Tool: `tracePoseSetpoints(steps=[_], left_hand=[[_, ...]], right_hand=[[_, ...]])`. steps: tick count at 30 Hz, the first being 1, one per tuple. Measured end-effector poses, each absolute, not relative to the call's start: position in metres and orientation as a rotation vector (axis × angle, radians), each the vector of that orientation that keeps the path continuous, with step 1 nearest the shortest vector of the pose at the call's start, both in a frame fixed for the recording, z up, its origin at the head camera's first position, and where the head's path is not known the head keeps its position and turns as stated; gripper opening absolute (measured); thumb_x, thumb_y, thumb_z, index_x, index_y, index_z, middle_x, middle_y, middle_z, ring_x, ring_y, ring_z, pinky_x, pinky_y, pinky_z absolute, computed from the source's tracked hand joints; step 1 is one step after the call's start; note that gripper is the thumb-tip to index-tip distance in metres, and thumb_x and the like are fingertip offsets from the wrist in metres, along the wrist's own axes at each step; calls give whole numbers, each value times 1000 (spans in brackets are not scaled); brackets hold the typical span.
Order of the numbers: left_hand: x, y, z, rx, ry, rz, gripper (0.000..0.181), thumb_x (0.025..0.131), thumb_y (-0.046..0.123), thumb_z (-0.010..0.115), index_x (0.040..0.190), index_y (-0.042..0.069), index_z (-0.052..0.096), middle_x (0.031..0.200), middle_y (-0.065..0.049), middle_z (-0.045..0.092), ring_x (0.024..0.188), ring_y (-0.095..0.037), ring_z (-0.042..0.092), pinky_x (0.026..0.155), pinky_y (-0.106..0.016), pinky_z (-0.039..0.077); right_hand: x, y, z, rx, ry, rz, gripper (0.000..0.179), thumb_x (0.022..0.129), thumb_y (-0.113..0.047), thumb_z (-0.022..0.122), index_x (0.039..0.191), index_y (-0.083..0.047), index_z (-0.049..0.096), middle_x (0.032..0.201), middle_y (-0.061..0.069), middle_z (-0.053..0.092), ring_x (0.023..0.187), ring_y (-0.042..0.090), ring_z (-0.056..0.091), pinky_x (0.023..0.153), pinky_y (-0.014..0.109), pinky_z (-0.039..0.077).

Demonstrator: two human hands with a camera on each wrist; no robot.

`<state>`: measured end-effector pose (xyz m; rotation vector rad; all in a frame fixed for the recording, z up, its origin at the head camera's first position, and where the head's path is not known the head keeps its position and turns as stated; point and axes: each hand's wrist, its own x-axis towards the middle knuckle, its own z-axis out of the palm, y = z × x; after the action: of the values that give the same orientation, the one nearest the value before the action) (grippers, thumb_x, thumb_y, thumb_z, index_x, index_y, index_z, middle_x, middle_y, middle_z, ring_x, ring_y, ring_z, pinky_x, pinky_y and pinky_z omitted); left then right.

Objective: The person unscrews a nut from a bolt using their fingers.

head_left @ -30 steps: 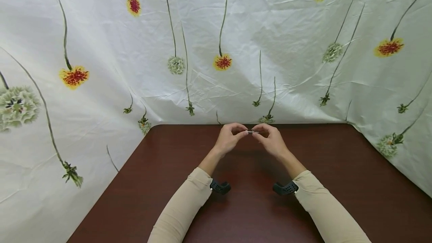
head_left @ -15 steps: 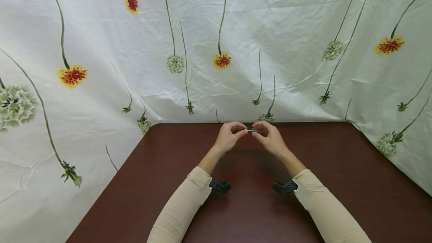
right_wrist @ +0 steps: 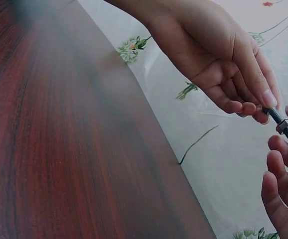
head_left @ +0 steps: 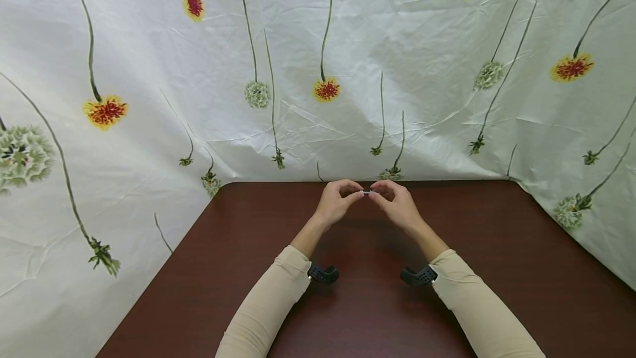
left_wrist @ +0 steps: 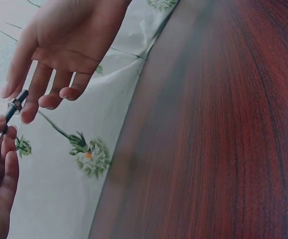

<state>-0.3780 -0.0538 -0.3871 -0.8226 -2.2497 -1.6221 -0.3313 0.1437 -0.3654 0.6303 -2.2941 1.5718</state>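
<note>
My left hand (head_left: 332,203) pinches one end of a dark threaded bolt (right_wrist: 274,114) between thumb and fingers. A nut (right_wrist: 283,126) sits partway along the bolt, and bare thread sticks out past it. My right hand (head_left: 399,209) is close by on the other side, thumb and fingers standing apart around the nut. In the left wrist view the right fingers (left_wrist: 29,110) lie loosely beside the nut (left_wrist: 15,105); whether a fingertip touches it is hard to tell. The bolt's held end is hidden under the left fingertips.
Both hands are above a dark red-brown wooden table (head_left: 367,314), near its far edge. A white cloth with printed flowers (head_left: 298,126) hangs behind and at the sides. Dark straps with camera mounts (head_left: 324,275) jut inward from both wrists.
The right thumb has shifted up over the free end of the bolt, so less of it shows in the head view. The left hand stays nearly still.
</note>
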Motion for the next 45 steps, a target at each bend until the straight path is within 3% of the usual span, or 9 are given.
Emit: tracePoseSetpoints(steps=[3, 10, 13, 18, 24, 31, 34, 39, 45], left_hand=[[-378, -54, -387, -826, -2248, -1625, 12, 97, 12, 76, 106, 3, 77, 100, -3, 75, 94, -18, 67, 81, -37, 53], [-378, -54, -388, -825, -2242, -1642, 16, 97, 12, 76, 107, -1, 76, 100, -6, 75, 95, -21, 67, 81, -39, 52], [-378, -53, -388, -822, -2247, -1637, 14, 97, 12, 76, 106, 2, 77, 100, -4, 75, 94, -19, 67, 81, -37, 53], [-378, -53, -388, -822, -2246, -1644, 9, 96, 10, 76, 104, 6, 77, 99, -3, 75, 92, -17, 67, 79, -34, 52], [-378, -53, -387, -835, -2238, -1648, 11, 97, 10, 75, 106, 3, 77, 101, -4, 75, 94, -19, 67, 80, -37, 53], [-379, -52, -387, -824, -2233, -1650, 13, 96, 9, 75, 106, 1, 76, 101, -6, 76, 94, -20, 67, 81, -37, 52], [-379, -51, -387, -820, -2226, -1656, 15, 96, 8, 76, 108, -1, 76, 102, -9, 75, 96, -22, 67, 81, -37, 52], [-378, -50, -387, -826, -2220, -1641, 14, 96, 6, 75, 108, -2, 76, 104, -14, 75, 97, -29, 67, 81, -41, 53], [-379, -52, -388, -812, -2245, -1648, 16, 97, 9, 75, 108, -2, 76, 103, -8, 75, 96, -22, 66, 81, -37, 52]], right_hand=[[-336, 143, -370, 609, -2301, 1591, 21, 103, -5, 65, 118, 9, 67, 112, 28, 69, 97, 50, 64, 79, 58, 55], [-355, 148, -388, 611, -2302, 1567, 25, 101, -11, 69, 123, 1, 67, 113, 18, 70, 95, 38, 68, 75, 44, 57], [-357, 149, -390, 593, -2305, 1568, 25, 103, -18, 68, 121, -1, 70, 110, 16, 73, 96, 41, 67, 76, 43, 57], [-356, 149, -390, 634, -2286, 1557, 24, 101, -9, 70, 122, 2, 67, 114, 18, 71, 98, 43, 67, 75, 40, 56], [-352, 146, -386, 622, -2296, 1576, 29, 103, -10, 66, 127, 7, 64, 113, 22, 69, 99, 44, 66, 79, 53, 56], [-320, 141, -357, 636, -2319, 1533, 23, 101, 1, 65, 121, 10, 65, 115, 28, 68, 97, 44, 67, 74, 38, 56], [-319, 141, -356, 628, -2323, 1529, 24, 102, -1, 64, 122, 11, 64, 115, 27, 69, 98, 44, 67, 75, 39, 57], [-343, 146, -376, 579, -2309, 1555, 21, 104, -7, 64, 118, 8, 68, 108, 24, 71, 96, 42, 67, 78, 49, 57], [-354, 149, -387, 635, -2288, 1539, 24, 101, -8, 70, 122, 2, 67, 117, 21, 69, 97, 36, 68, 75, 39, 55]])
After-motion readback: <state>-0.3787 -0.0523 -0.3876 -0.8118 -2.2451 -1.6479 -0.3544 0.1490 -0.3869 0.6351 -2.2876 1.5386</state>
